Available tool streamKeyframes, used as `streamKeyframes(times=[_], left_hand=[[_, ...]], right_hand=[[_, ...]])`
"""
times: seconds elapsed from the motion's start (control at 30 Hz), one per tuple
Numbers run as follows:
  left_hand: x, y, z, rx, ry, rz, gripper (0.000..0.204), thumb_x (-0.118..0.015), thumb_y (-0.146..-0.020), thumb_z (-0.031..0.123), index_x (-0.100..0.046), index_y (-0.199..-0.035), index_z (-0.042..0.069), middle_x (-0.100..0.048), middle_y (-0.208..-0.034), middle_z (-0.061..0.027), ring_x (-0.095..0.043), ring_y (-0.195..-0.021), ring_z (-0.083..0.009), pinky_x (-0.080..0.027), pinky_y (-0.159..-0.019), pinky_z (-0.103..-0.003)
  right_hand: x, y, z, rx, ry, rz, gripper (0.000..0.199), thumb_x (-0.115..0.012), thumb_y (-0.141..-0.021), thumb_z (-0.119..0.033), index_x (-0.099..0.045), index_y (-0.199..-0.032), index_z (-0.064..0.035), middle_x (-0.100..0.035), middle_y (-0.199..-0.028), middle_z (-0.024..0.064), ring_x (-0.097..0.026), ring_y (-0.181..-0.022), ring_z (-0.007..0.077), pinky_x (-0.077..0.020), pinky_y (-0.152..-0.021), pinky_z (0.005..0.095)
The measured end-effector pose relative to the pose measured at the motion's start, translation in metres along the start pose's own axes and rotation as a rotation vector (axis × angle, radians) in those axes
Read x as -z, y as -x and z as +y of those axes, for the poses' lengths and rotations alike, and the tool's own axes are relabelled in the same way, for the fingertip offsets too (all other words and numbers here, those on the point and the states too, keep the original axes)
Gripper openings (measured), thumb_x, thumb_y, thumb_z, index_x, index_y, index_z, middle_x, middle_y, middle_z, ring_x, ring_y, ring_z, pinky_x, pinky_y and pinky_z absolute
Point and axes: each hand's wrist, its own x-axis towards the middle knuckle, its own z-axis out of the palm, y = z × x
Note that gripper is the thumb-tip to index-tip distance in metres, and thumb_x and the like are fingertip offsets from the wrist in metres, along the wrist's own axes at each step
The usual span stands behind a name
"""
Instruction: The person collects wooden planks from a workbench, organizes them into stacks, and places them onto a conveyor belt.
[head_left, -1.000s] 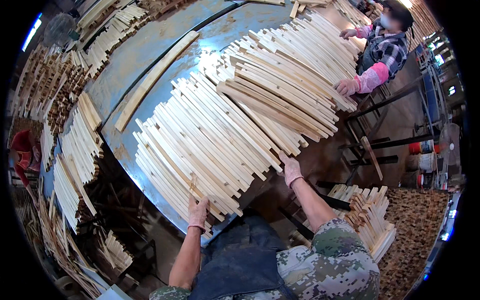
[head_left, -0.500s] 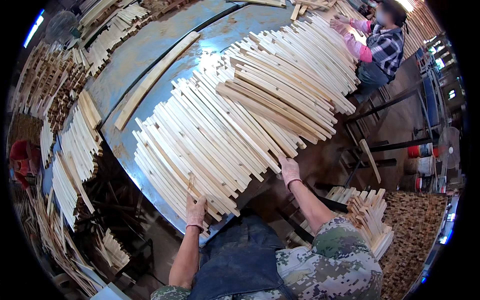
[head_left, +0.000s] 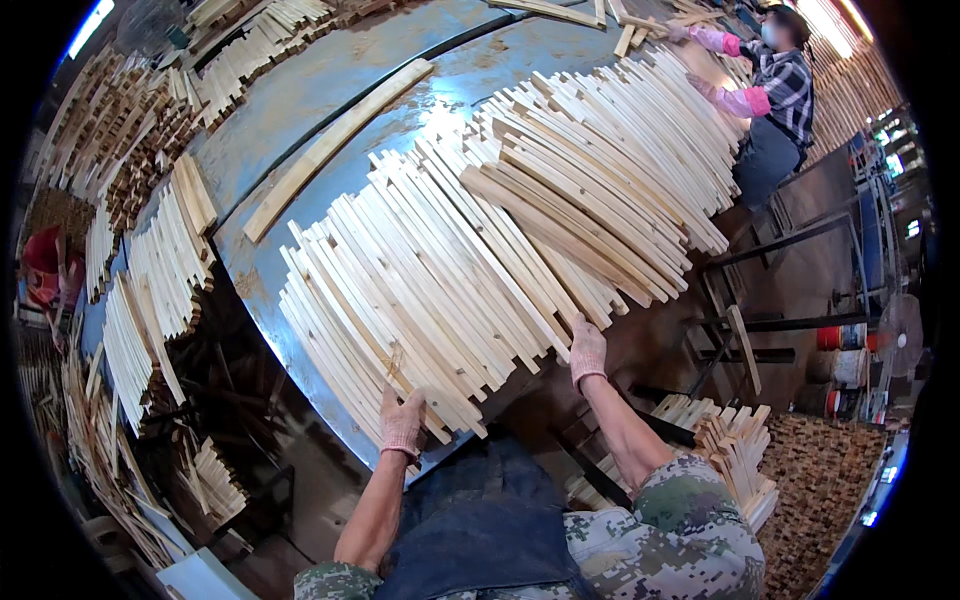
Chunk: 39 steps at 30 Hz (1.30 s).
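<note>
Wooden slats (head_left: 430, 300) fanned on metal table (head_left: 300, 110), gloved hands at near ends

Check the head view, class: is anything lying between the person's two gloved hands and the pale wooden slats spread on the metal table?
Nothing visible does. The left hand and the right hand both rest directly on the near ends of the wooden slats at the edge of the metal table. A co-worker handles slats at the far end, well apart.
</note>
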Motion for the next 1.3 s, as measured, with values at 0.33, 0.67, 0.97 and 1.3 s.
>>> streamKeyframes(times=[0.33,0.67,0.97,1.3], left_hand=[[0.001,0.006,0.017,-0.082,-0.081,0.021,0.043,-0.072,-0.088,0.026,-0.062,-0.116,-0.004,-0.065,-0.078,-0.0127,-0.065,-0.066,-0.0226,-0.054,-0.06,-0.038],[-0.004,-0.013,-0.018,-0.419,-0.355,0.434,0.057,-0.074,-0.089,0.03,-0.064,-0.136,-0.001,-0.067,-0.101,-0.0175,-0.067,-0.093,-0.0294,-0.055,-0.086,-0.042],[-0.029,0.0,0.046,-0.345,-0.41,-0.066,0.065,-0.073,-0.089,0.037,-0.062,-0.142,0.001,-0.069,-0.105,-0.0203,-0.068,-0.1,-0.0383,-0.055,-0.09,-0.046],[-0.147,-0.012,0.092,-0.067,-0.097,-0.316,0.064,-0.075,-0.087,0.038,-0.062,-0.134,-0.003,-0.075,-0.098,-0.0178,-0.074,-0.079,-0.028,-0.06,-0.072,-0.04]], right_hand=[[-0.021,0.071,0.007,-0.083,-0.162,-0.282,0.038,-0.066,-0.106,-0.044,-0.06,-0.112,-0.0071,-0.058,-0.075,0.0075,-0.066,-0.059,0.0213,-0.0512,-0.044,0.0343],[0.004,0.059,-0.071,0.589,1.105,-0.268,0.075,-0.067,-0.087,-0.068,-0.076,-0.114,0.0017,-0.067,-0.125,0.029,-0.066,-0.118,0.0412,-0.0517,-0.106,0.0461],[-0.028,0.03,-0.099,0.359,0.977,-0.427,0.108,-0.078,-0.08,-0.053,-0.034,-0.165,-0.0019,-0.038,-0.167,0.0276,-0.043,-0.152,0.0404,-0.0375,-0.124,0.0436],[-0.03,0.007,-0.12,0.67,1.241,-0.51,0.085,-0.065,-0.084,-0.024,-0.037,-0.161,0.0009,-0.064,-0.138,0.027,-0.061,-0.13,0.0424,-0.0485,-0.113,0.0457]])
